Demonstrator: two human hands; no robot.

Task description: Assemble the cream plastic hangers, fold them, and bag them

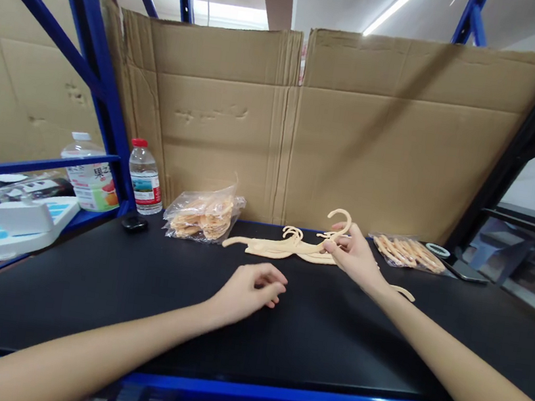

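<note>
A cream-coloured hanger (236, 241) is held near its hook by my right hand (350, 255), whose fingers are pinched around it. Its hook rises above the fingers, and part of it is hidden behind the hand. More cream hangers (280, 253) lie on the black table just behind and under it, with their curled hooks toward the cardboard. My left hand (252, 291) rests over the table in front of the hangers, fingers loosely curled with a gap at the thumb and nothing between them.
Bagged cream pieces (203, 215) lie at back left, another bag (409, 252) at back right beside a phone (469, 271) and a white ring (438, 250). A water bottle (145, 180), black mouse (135, 223) and power strip (18, 235) are left. Cardboard (405, 140) stands behind.
</note>
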